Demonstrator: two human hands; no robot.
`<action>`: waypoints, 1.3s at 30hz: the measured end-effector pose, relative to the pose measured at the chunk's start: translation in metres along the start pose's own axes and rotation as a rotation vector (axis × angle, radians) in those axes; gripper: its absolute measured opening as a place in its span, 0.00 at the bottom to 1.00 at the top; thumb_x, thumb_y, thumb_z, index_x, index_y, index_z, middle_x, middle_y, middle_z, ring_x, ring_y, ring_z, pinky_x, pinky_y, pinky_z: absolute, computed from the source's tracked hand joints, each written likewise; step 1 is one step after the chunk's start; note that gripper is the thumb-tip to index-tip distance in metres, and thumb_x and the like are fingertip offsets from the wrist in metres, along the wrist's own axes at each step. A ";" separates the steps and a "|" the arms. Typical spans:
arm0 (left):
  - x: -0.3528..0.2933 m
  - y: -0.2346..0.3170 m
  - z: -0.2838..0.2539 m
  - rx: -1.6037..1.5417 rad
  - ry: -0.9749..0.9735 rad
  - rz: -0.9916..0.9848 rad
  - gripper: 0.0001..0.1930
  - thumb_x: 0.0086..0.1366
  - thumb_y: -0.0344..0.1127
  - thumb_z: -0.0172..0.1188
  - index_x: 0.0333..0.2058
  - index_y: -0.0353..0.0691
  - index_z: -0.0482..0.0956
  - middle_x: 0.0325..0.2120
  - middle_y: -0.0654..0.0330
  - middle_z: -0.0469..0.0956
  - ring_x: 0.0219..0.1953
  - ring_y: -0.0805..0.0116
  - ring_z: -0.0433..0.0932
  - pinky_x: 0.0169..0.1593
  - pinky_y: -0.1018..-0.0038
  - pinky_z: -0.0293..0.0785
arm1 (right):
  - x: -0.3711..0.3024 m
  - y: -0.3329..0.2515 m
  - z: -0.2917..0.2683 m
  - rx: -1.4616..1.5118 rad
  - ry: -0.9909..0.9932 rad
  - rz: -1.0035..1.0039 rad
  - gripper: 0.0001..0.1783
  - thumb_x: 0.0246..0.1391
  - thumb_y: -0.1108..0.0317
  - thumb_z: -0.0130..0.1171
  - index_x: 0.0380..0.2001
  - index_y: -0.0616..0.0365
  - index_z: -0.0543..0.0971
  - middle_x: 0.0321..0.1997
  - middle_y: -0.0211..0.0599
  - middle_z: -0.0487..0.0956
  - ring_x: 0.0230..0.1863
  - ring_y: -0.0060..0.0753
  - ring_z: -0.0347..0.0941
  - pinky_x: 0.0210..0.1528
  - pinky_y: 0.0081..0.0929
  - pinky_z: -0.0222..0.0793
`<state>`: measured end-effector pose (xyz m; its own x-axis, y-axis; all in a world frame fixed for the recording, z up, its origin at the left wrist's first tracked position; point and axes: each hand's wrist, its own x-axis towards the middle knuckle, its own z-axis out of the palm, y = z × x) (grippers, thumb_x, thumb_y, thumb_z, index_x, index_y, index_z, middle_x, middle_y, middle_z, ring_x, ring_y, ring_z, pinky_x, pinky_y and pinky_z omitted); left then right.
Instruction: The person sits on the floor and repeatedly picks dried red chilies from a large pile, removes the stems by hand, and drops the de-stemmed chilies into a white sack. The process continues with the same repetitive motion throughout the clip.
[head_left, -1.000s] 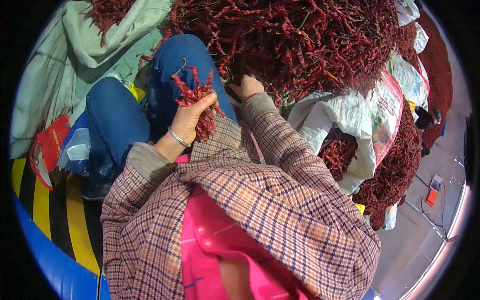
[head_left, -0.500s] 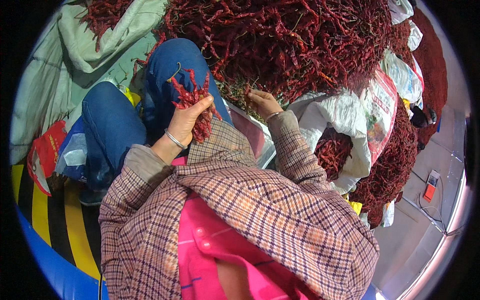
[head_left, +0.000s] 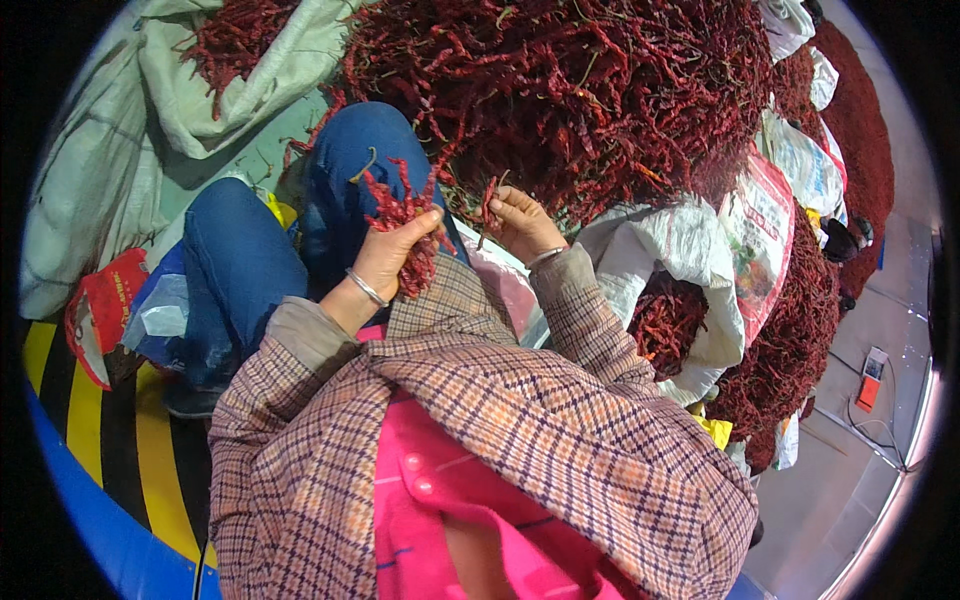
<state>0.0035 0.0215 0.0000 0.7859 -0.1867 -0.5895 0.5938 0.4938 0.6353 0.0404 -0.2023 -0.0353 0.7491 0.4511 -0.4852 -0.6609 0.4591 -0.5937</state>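
My left hand point(head_left: 382, 262) is closed round a bunch of dried red chillies point(head_left: 408, 215), whose tips and one curled stem stick out above the fist over my raised knee. To its right, my right hand point(head_left: 525, 222) pinches a dried chilli point(head_left: 489, 207) between thumb and fingers, close to the bunch but apart from it. Beyond both hands rises a large heap of dried red chillies point(head_left: 560, 90). The palms and the lower part of the bunch are hidden.
An open white sack point(head_left: 715, 265) with chillies stands right of my right arm, beside a printed sack point(head_left: 757, 240). A pale sack point(head_left: 185, 120) with chillies lies far left. A red bag point(head_left: 105, 305) sits by my left leg. More chillies point(head_left: 790, 320) and an orange-and-grey device point(head_left: 870, 380) are at right.
My right hand has come away from the edge of the heap with a chilli in its fingers. My left hand still holds the bunch. The whole view has shifted slightly.
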 end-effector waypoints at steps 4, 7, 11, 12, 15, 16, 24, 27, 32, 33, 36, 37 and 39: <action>0.008 0.001 0.007 0.048 -0.050 0.018 0.06 0.58 0.30 0.60 0.33 0.36 0.79 0.27 0.62 0.79 0.27 0.74 0.77 0.31 0.79 0.72 | 0.003 -0.002 0.025 -0.077 -0.093 -0.050 0.05 0.54 0.69 0.57 0.33 0.57 0.74 0.31 0.30 0.76 0.32 0.22 0.71 0.36 0.22 0.68; 0.004 -0.003 0.000 0.048 -0.097 -0.089 0.11 0.58 0.33 0.60 0.40 0.40 0.78 0.31 0.66 0.79 0.33 0.75 0.76 0.36 0.77 0.72 | 0.014 0.003 0.031 -0.974 -0.087 -0.472 0.13 0.52 0.58 0.59 0.25 0.56 0.74 0.26 0.25 0.69 0.29 0.18 0.62 0.33 0.21 0.62; 0.006 -0.003 0.012 0.077 -0.077 0.112 0.11 0.58 0.31 0.61 0.41 0.39 0.77 0.33 0.65 0.78 0.34 0.74 0.76 0.38 0.74 0.74 | -0.002 0.000 0.047 -0.340 0.046 -0.223 0.08 0.51 0.67 0.61 0.25 0.57 0.74 0.26 0.23 0.70 0.29 0.17 0.64 0.33 0.20 0.62; 0.006 0.002 0.014 0.102 -0.046 0.013 0.11 0.57 0.31 0.63 0.39 0.38 0.78 0.32 0.65 0.78 0.33 0.73 0.76 0.38 0.74 0.74 | -0.008 -0.005 0.060 -0.357 0.111 -0.201 0.05 0.52 0.71 0.58 0.25 0.56 0.73 0.22 0.24 0.70 0.25 0.18 0.65 0.28 0.18 0.63; 0.017 0.008 0.008 0.138 -0.015 0.078 0.12 0.54 0.31 0.66 0.37 0.38 0.78 0.32 0.64 0.79 0.32 0.73 0.76 0.38 0.74 0.73 | 0.001 0.003 0.065 -0.419 0.198 -0.258 0.05 0.52 0.72 0.58 0.27 0.63 0.74 0.21 0.29 0.73 0.23 0.19 0.68 0.26 0.18 0.63; 0.006 0.008 0.009 0.173 0.023 0.054 0.12 0.53 0.31 0.66 0.37 0.38 0.78 0.33 0.64 0.79 0.33 0.73 0.76 0.38 0.74 0.74 | -0.001 0.008 0.067 -0.336 0.180 -0.223 0.05 0.52 0.73 0.58 0.29 0.63 0.74 0.23 0.30 0.74 0.23 0.19 0.68 0.26 0.18 0.64; 0.009 -0.012 -0.011 0.532 -0.085 0.402 0.10 0.56 0.34 0.63 0.36 0.38 0.79 0.32 0.64 0.80 0.35 0.75 0.77 0.39 0.77 0.73 | 0.009 0.032 0.049 -0.298 0.107 -0.194 0.05 0.55 0.72 0.56 0.31 0.63 0.73 0.26 0.32 0.75 0.27 0.24 0.72 0.32 0.21 0.69; 0.005 -0.007 -0.009 0.371 -0.139 0.320 0.11 0.55 0.34 0.64 0.37 0.38 0.79 0.32 0.65 0.80 0.36 0.75 0.77 0.40 0.75 0.73 | 0.000 0.023 0.066 -0.337 0.109 -0.204 0.07 0.57 0.68 0.54 0.30 0.62 0.73 0.24 0.31 0.74 0.25 0.22 0.71 0.29 0.21 0.69; 0.006 -0.012 -0.010 0.334 -0.120 0.319 0.13 0.54 0.34 0.65 0.38 0.39 0.79 0.31 0.66 0.80 0.34 0.77 0.76 0.39 0.76 0.72 | -0.007 0.010 0.079 -0.536 0.153 -0.225 0.10 0.58 0.65 0.52 0.29 0.61 0.73 0.22 0.29 0.73 0.22 0.19 0.68 0.26 0.20 0.66; 0.012 -0.014 -0.014 0.341 -0.134 0.317 0.13 0.54 0.35 0.65 0.38 0.39 0.79 0.31 0.66 0.80 0.33 0.78 0.76 0.39 0.76 0.72 | -0.008 0.006 0.082 -0.607 0.156 -0.229 0.10 0.58 0.65 0.53 0.29 0.62 0.73 0.22 0.29 0.73 0.22 0.19 0.68 0.26 0.20 0.66; 0.013 -0.018 -0.017 0.440 -0.143 0.317 0.12 0.55 0.37 0.64 0.37 0.39 0.79 0.29 0.66 0.79 0.29 0.79 0.74 0.35 0.76 0.70 | -0.013 0.002 0.084 -0.710 0.122 -0.244 0.11 0.58 0.66 0.53 0.29 0.64 0.74 0.22 0.29 0.73 0.23 0.19 0.68 0.26 0.21 0.66; 0.010 -0.013 -0.015 0.489 -0.138 0.320 0.12 0.55 0.37 0.64 0.37 0.39 0.79 0.28 0.66 0.79 0.28 0.79 0.73 0.34 0.76 0.70 | -0.016 -0.002 0.086 -0.757 0.114 -0.224 0.11 0.58 0.66 0.53 0.30 0.64 0.75 0.22 0.29 0.73 0.23 0.19 0.68 0.26 0.22 0.66; 0.004 -0.001 -0.015 0.600 -0.175 0.174 0.12 0.55 0.38 0.64 0.36 0.39 0.79 0.26 0.67 0.78 0.27 0.78 0.71 0.32 0.75 0.68 | -0.024 -0.011 0.093 -1.142 0.123 -0.322 0.10 0.57 0.66 0.53 0.32 0.63 0.76 0.24 0.34 0.76 0.23 0.27 0.71 0.27 0.28 0.69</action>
<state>0.0032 0.0335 -0.0102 0.8658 -0.3071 -0.3950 0.4087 -0.0214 0.9124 0.0255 -0.1470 0.0419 0.9137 0.3346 -0.2305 -0.0663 -0.4370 -0.8970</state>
